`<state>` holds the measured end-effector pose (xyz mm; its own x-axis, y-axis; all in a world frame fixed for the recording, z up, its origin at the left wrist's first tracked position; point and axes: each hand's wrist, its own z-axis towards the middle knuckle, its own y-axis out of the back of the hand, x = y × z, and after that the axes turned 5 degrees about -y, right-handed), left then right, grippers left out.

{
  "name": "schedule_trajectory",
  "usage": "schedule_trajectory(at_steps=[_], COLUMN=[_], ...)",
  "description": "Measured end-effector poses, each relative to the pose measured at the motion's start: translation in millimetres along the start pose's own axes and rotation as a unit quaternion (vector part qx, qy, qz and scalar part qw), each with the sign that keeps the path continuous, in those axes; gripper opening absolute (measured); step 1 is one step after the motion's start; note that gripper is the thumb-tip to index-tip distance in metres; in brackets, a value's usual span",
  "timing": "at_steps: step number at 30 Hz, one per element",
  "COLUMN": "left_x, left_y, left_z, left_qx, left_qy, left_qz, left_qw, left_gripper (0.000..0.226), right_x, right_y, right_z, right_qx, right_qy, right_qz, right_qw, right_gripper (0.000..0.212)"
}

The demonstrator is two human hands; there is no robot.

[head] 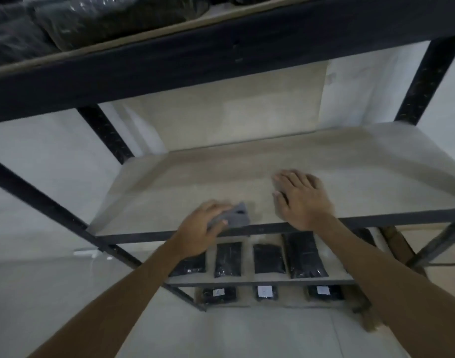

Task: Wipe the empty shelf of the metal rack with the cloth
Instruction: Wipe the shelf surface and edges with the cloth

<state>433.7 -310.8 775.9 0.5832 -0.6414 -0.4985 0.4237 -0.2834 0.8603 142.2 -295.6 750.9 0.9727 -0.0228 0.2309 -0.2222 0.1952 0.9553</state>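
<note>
The empty pale wooden shelf [247, 171] of the black metal rack [425, 81] fills the middle of the head view. A small grey cloth [235, 217] lies bunched at the shelf's front edge, left of centre. My left hand [203, 228] grips the cloth, thumb on its near side and fingers over the top. My right hand [302, 196] rests flat on the shelf board to the right of the cloth, fingers straight and spread, holding nothing.
Black plastic-wrapped packs [269, 258] lie in a row on the shelf below, and labelled ones [265, 292] on the lowest shelf. Dark wrapped bundles [105, 16] sit on the shelf above, whose black beam [221, 55] hangs over the work area. White wall and floor surround the rack.
</note>
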Motion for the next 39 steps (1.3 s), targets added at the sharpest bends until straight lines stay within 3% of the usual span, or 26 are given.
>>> schedule_trajectory(at_steps=[3,6,13,20,24,26,28,31,33,36,39], left_x=[-33,-50,-6,87,90,66,28,-7,-2,28,45], left_y=[0,14,52,38,23,12,-9,-26,-12,10,0], left_z=[-12,9,93,167,195,206,215,225,235,252,261], left_qx=[0.01,-0.073,-0.15,-0.217,-0.213,-0.21,-0.195,-0.089,-0.05,-0.12,-0.123], left_qy=[-0.011,0.018,0.204,0.26,0.298,0.256,0.148,0.004,-0.016,0.01,0.036], left_qz=[-0.009,-0.001,0.074,0.126,0.175,0.177,0.123,0.04,0.01,0.052,0.109], left_qw=[1.0,0.997,0.965,0.933,0.914,0.927,0.962,0.995,0.999,0.991,0.986], left_gripper=[0.035,0.036,0.04,0.041,0.047,0.039,0.034,0.029,0.025,0.032,0.035], right_x=[-5,-28,-137,-172,-168,-165,-162,-163,-163,-164,-166], right_y=[2,13,50,43,44,45,47,50,51,50,48], right_z=[4,9,6,-16,-16,-15,-15,-15,-15,-15,-16], right_qx=[0.036,0.063,0.087,0.042,0.033,0.03,0.028,0.031,0.038,0.045,0.043], right_qy=[0.012,0.026,-0.089,-0.079,-0.075,-0.07,-0.072,-0.073,-0.073,-0.076,-0.071], right_qz=[0.025,0.077,-0.012,-0.023,-0.031,-0.034,-0.032,-0.033,-0.034,-0.035,-0.031], right_qw=[0.999,0.995,0.992,0.996,0.996,0.997,0.997,0.996,0.996,0.995,0.996], right_gripper=[0.056,0.059,0.092,0.076,0.072,0.071,0.072,0.074,0.076,0.077,0.076])
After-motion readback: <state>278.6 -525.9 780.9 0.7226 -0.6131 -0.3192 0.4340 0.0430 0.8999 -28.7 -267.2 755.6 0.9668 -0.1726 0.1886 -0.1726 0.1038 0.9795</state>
